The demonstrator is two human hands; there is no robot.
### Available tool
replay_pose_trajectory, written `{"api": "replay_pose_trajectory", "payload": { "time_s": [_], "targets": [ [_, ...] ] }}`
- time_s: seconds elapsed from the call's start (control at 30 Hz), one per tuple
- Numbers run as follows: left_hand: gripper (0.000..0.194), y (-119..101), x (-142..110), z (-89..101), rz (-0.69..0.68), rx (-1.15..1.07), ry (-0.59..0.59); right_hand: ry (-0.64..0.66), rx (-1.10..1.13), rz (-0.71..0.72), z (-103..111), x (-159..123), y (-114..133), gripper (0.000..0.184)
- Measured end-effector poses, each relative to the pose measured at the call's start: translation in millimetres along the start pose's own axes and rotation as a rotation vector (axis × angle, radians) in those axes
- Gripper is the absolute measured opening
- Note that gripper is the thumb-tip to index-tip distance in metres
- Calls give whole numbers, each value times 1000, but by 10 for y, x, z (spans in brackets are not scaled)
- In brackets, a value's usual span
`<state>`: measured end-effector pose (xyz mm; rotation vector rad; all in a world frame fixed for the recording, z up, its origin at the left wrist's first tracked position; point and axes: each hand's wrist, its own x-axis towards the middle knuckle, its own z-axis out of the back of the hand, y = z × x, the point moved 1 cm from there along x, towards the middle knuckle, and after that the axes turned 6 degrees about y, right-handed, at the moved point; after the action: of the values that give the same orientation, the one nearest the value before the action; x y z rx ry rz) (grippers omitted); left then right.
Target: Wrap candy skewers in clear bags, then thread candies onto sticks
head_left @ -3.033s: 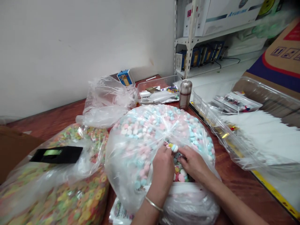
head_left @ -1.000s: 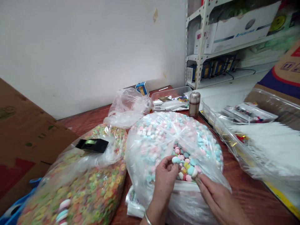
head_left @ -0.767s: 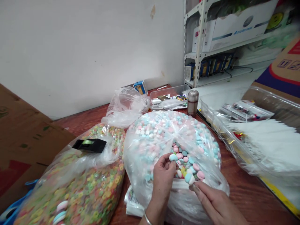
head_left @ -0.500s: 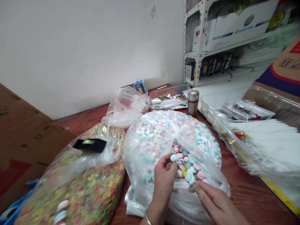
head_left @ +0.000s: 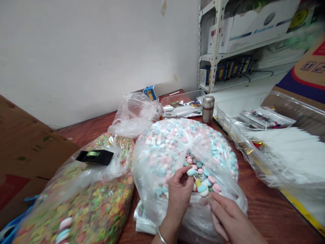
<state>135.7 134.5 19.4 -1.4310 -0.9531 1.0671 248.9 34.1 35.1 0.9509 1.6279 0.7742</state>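
Note:
My left hand [head_left: 179, 189] is closed, its thumb and fingers pinching a blue-and-white marshmallow [head_left: 192, 172]. Low on the right, my right hand [head_left: 228, 213] is closed at the near end of a short row of sweets, which looks like a candy skewer [head_left: 202, 190]. Blue-and-white, yellow and red pieces show on it; the stick itself is mostly hidden. Both hands are over a large clear bag of pastel sweets [head_left: 162, 149], whose torn opening shows loose pink and blue pieces.
Left lies a bag of coloured ring sweets [head_left: 109, 203], with a black tape dispenser [head_left: 95, 157] and stacked marshmallows [head_left: 65, 230] on it. Behind are a crumpled plastic bag [head_left: 134, 112] and a metal flask [head_left: 208, 109]. A clear tub [head_left: 243, 145] stands right, a cardboard box [head_left: 30, 162] left.
The right hand and its sweets have shifted slightly left and up, closer to the left hand. The marshmallow in the left hand has tilted a little; the view has shifted slightly.

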Motion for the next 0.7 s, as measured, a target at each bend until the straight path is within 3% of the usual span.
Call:
{"api": "replay_pose_trajectory", "payload": {
  "time_s": [0.53, 0.6, 0.7],
  "targets": [
    [28, -54, -41, -6, -108, 89, 68, 6, 50, 103, -3, 282, -183, 38],
    [27, -46, -56, -22, -108, 63, 97, -9, -10, 141, 12, 311, -143, 35],
    [25, -40, -75, -5, -132, 79, 125, -91, -287, 282, 75, 346, -43, 31]
  ]
}}
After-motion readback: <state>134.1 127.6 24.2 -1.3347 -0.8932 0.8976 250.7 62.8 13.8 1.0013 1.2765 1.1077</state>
